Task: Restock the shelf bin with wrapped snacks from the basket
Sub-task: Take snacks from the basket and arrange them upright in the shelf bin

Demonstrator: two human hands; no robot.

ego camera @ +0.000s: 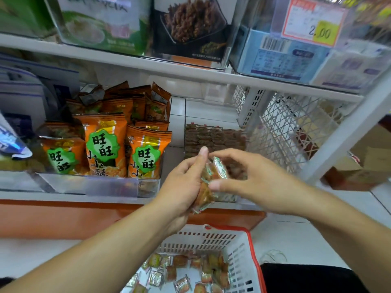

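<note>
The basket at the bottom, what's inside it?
The white basket with a red rim holds loose wrapped snacks scattered on its floor, orange and green-white wrappers. The left forearm covers its near-left part, and the frame edge cuts off the rest.

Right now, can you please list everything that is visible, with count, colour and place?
wrapped snacks in hands: a small stack, orange-brown with green, in front of the shelf bin
shelf bin: one, white, middle shelf, rows of brown snacks inside
basket: one, white with red rim, below the hands
loose snacks: many, orange and green, in the basket
orange bags: several, orange with green labels, left on the middle shelf
price tag: one, red, white and yellow, upper right
boxes: several, green, black, blue, top shelf
left hand: holds the stack
right hand: pinches the stack's top
</note>
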